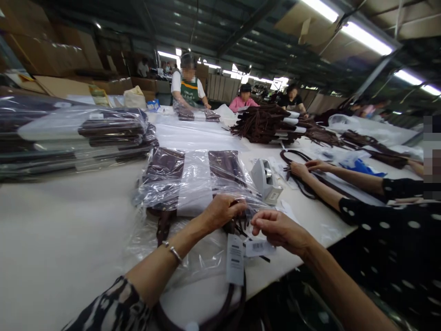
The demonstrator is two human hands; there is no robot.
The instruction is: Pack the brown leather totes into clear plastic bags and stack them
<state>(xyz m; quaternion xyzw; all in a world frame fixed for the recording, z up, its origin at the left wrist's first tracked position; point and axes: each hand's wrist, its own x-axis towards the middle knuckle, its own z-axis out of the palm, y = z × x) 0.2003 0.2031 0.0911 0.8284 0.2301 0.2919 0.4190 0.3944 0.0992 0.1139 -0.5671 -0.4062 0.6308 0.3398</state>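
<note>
We've got our left hand (222, 211) & right hand (279, 228) at the tabletop (69, 230) front edge, each grip pinched shut on the clear plastic bag (193, 193) w/ a dark brown strap (220, 312) inside. White tags (235, 259) hang just below. Tape dispenser (266, 180) sits near, behind.
</note>
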